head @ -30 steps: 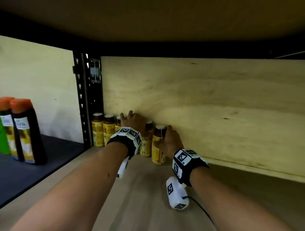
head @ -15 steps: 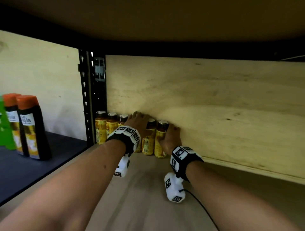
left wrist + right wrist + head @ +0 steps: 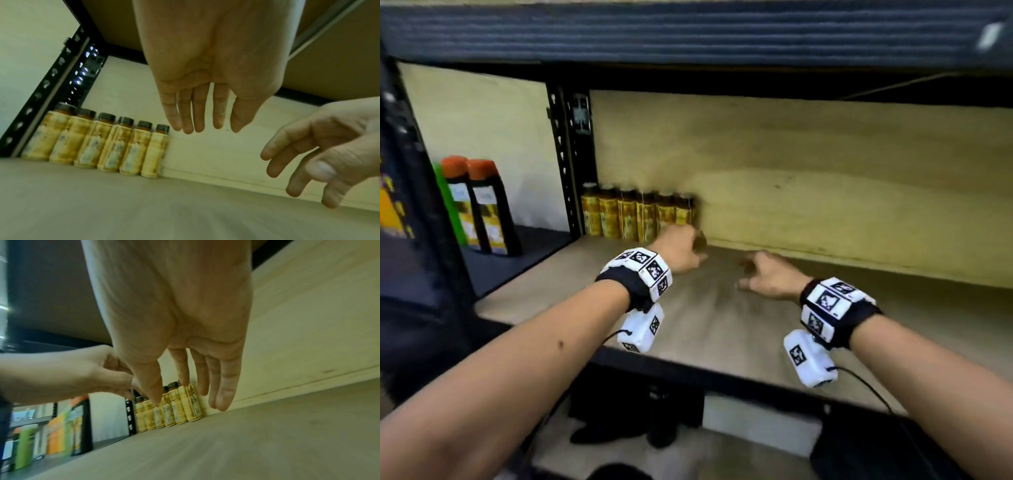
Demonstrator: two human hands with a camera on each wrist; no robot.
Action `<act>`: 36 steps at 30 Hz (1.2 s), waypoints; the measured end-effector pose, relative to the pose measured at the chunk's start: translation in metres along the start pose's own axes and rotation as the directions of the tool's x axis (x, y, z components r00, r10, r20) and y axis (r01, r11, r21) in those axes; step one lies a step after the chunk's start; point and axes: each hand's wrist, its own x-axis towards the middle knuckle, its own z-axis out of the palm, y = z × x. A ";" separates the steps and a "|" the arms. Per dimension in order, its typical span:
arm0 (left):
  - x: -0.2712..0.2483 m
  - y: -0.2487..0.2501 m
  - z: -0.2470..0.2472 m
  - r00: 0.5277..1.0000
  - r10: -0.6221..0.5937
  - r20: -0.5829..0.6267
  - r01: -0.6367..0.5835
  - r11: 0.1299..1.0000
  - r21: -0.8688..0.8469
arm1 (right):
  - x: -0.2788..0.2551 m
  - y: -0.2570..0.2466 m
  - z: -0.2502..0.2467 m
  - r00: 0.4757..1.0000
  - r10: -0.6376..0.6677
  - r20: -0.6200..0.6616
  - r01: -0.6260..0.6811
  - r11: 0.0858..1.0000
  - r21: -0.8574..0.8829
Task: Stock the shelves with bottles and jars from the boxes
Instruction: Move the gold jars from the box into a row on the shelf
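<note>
Several small yellow-labelled bottles (image 3: 637, 214) with dark caps stand in a tight row against the plywood back panel, at the left end of the wooden shelf (image 3: 715, 318). The same row of bottles (image 3: 98, 142) appears in the left wrist view and, further off, in the right wrist view (image 3: 170, 408). My left hand (image 3: 681, 250) hovers just in front of the row's right end, fingers (image 3: 197, 112) straight and empty. Further right, my right hand (image 3: 763, 274) hangs over the shelf board with relaxed fingers (image 3: 224, 386), holding nothing.
A black perforated upright (image 3: 570, 164) bounds the bottle row on the left. Beyond it stand dark bottles with orange caps (image 3: 482, 205) and a green one on a dark shelf. Another shelf board (image 3: 688, 34) lies close overhead. Bare shelf board stretches to the right of the row.
Both hands have let go of the bottles and drawn back from the row toward the shelf's front. The head view has pulled back too, showing the shelf's front edge.
</note>
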 end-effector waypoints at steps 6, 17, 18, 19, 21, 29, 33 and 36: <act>-0.107 0.070 0.048 0.986 0.119 0.118 -0.086 0.963 -0.257 | -0.131 0.026 0.020 0.995 0.016 0.099 -0.032 0.986 0.161; -0.211 0.083 0.225 0.834 0.025 0.551 0.224 0.898 -0.379 | -0.223 0.119 0.169 0.897 0.296 0.329 -0.368 0.912 0.180; -0.215 0.077 0.245 0.808 -0.018 0.588 0.289 0.883 -0.370 | -0.224 0.131 0.187 0.871 0.355 0.340 -0.434 0.880 0.192; -0.220 0.070 0.264 0.778 -0.069 0.625 0.353 0.871 -0.342 | -0.225 0.143 0.206 0.849 0.403 0.341 -0.489 0.844 0.220; -0.230 0.054 0.304 0.696 -0.179 0.695 0.492 0.824 -0.281 | -0.230 0.169 0.244 0.768 0.535 0.352 -0.634 0.714 0.299; -0.261 0.030 0.408 0.327 -0.378 0.866 0.912 0.366 -0.185 | -0.255 0.221 0.342 0.312 0.714 0.627 -0.836 -0.107 0.538; -0.257 0.019 0.459 0.237 -0.371 0.898 0.956 0.256 -0.147 | -0.249 0.242 0.370 0.204 0.720 0.664 -0.695 -0.371 0.616; -0.258 0.007 0.509 0.136 -0.379 0.915 0.982 0.176 -0.073 | -0.240 0.257 0.388 0.169 0.700 0.694 -0.634 -0.462 0.621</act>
